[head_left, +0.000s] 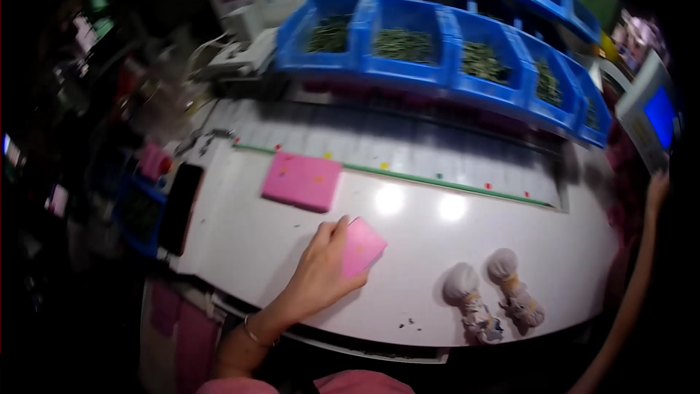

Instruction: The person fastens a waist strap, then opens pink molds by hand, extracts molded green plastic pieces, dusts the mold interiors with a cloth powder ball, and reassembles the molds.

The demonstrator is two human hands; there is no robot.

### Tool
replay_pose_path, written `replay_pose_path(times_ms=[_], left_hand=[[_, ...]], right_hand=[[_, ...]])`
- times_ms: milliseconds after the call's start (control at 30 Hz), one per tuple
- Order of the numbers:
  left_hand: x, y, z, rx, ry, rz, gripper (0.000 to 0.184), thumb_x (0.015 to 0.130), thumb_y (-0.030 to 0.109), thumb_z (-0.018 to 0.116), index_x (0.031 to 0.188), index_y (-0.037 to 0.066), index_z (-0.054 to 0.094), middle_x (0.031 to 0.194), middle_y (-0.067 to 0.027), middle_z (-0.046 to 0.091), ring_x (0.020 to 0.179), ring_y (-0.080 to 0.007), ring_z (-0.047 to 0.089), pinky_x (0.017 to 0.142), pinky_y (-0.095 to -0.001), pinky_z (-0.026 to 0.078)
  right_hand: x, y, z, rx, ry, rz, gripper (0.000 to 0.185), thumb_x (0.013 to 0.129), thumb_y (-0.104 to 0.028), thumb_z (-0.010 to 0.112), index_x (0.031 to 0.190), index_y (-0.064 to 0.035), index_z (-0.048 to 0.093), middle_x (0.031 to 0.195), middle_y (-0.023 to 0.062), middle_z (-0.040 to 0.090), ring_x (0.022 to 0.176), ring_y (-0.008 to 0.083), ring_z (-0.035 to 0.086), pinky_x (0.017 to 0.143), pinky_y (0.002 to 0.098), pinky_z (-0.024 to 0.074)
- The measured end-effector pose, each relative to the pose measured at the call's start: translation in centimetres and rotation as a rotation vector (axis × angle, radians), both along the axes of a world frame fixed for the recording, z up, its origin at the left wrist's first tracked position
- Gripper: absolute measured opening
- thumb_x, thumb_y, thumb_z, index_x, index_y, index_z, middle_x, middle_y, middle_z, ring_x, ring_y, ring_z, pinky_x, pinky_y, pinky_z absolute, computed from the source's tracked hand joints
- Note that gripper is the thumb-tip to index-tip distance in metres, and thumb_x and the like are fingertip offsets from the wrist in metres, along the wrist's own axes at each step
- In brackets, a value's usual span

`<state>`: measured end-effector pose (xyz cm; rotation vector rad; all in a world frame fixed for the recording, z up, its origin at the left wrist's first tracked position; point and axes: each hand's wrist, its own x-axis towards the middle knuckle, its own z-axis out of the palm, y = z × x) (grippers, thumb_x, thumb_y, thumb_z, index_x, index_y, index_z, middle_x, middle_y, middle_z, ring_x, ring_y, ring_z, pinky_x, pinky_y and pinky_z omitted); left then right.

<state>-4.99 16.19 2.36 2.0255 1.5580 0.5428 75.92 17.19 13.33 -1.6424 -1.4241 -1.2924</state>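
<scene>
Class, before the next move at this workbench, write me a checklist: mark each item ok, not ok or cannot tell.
1. Small pink block gripped in the left hand: ok.
2. Large pink block resting on the tabletop, apart from the small one: ok.
3. Two wrapped bundles clear of the left hand: ok, they lie off to the right.
4. Tabletop free of debris: not ok, dark specks lie near the front edge.
5. Right hand free: cannot tell, it is blurred at the blue-screened device.
6. Screen reading: cannot tell, no legible figures.
</scene>
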Motion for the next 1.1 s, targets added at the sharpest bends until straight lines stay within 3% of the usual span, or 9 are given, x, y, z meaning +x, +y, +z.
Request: replay_pose_path(times_ms=[67,200,333,533,633,667,833,1000,1100], left_hand=[[-1.9,1.8,0.1,-0.06,-0.085,0.011,0.081,0.066,0.02,0.076,0.132,-0.005,0.036,0.114,-0.0216,0.049,0.103,-0.0346,0.054,0.091,-0.0388,0.044],[-7.3,8.5,-0.6,0.063,-0.626,0.22,0.058,0.067,0.02,0.077,0.115,-0.005,0.055,0.106,-0.0183,0.062,0.095,-0.0238,0.06,0.083,-0.0331,0.047],[-13.9,18.2,1.1,0.196,-0.301,0.445,0.051,0.065,0.016,0.077,0.109,-0.004,0.061,0.097,-0.0107,0.065,0.076,-0.0148,0.063,0.07,-0.027,0.051],[-19.0,28.3,-2.0,0.155,0.256,0.644,0.058,0.056,0.028,0.078,0.101,-0.003,0.063,0.096,-0.0182,0.065,0.083,-0.0255,0.064,0.075,-0.0317,0.05],[-18.7,28.9,-2.9,0.387,0.376,0.633,0.056,0.056,0.029,0.077,0.101,-0.001,0.063,0.099,-0.0202,0.061,0.095,-0.032,0.059,0.084,-0.0359,0.047],[-18.2,28.8,-2.8,0.319,0.378,0.622,0.054,0.058,0.028,0.078,0.101,-0.002,0.062,0.107,-0.0213,0.056,0.101,-0.0341,0.055,0.087,-0.0372,0.046],[-12.1,23.8,-1.5,0.535,0.309,0.396,0.061,0.069,0.031,0.073,0.113,-0.006,0.052,0.123,-0.0257,0.042,0.121,-0.0406,0.036,0.101,-0.044,0.032],[-1.7,9.7,-2.6,0.41,0.51,-0.011,0.066,0.08,0.035,0.065,0.127,-0.005,0.042,0.138,-0.0298,0.026,0.134,-0.0472,0.012,0.105,-0.0567,0.018],[-0.1,5.4,-2.8,0.373,0.41,-0.061,0.055,0.083,0.025,0.062,0.131,0.005,0.043,0.137,-0.0301,0.028,0.131,-0.0486,0.017,0.105,-0.0557,0.019]], right_hand=[[-23.5,-0.8,4.0,-0.074,0.461,-0.426,0.055,0.074,-0.003,0.047,0.128,-0.0152,0.047,0.109,0.017,0.062,0.099,0.0368,0.059,0.087,0.047,0.0439],[-18.3,-0.7,2.4,-0.015,0.219,-0.198,0.053,0.075,0.0,0.045,0.128,-0.0067,0.045,0.105,0.0156,0.063,0.097,0.0375,0.059,0.085,0.0452,0.0449],[-20.7,-0.5,2.7,-0.056,0.31,-0.265,0.053,0.076,-0.001,0.045,0.129,-0.0047,0.044,0.108,0.0172,0.062,0.099,0.0376,0.058,0.087,0.0446,0.0444],[-18.3,-0.1,0.5,-0.099,0.096,-0.226,0.047,0.076,-0.005,0.047,0.122,-0.0011,0.05,0.111,0.0208,0.06,0.1,0.0385,0.057,0.089,0.0439,0.0437],[-17.5,1.2,-4.4,-0.372,0.302,0.059,0.027,0.09,-0.003,0.04,0.112,-0.0018,0.055,0.126,0.0144,0.054,0.117,0.0259,0.05,0.102,0.034,0.0362],[-25.9,1.7,-4.2,-0.433,0.288,0.191,0.022,0.092,-0.004,0.041,0.109,0.0001,0.054,0.125,0.0153,0.055,0.119,0.0243,0.049,0.1,0.0327,0.0372],[-50.4,3.2,-7.0,-0.753,0.418,0.758,0.036,0.071,0.014,0.056,0.104,-0.0005,0.055,0.117,0.0167,0.058,0.106,0.0328,0.057,0.093,0.0383,0.0432],[-60.6,4.3,-7.0,-0.899,0.244,1.139,0.03,0.073,-0.003,0.064,0.102,-0.0042,0.055,0.117,0.0154,0.055,0.102,0.0308,0.053,0.087,0.0392,0.0413],[-61.3,2.6,-5.7,-0.95,0.232,1.174,0.031,0.073,-0.003,0.064,0.103,-0.0031,0.054,0.117,0.0153,0.054,0.101,0.0297,0.054,0.086,0.0391,0.0412]])
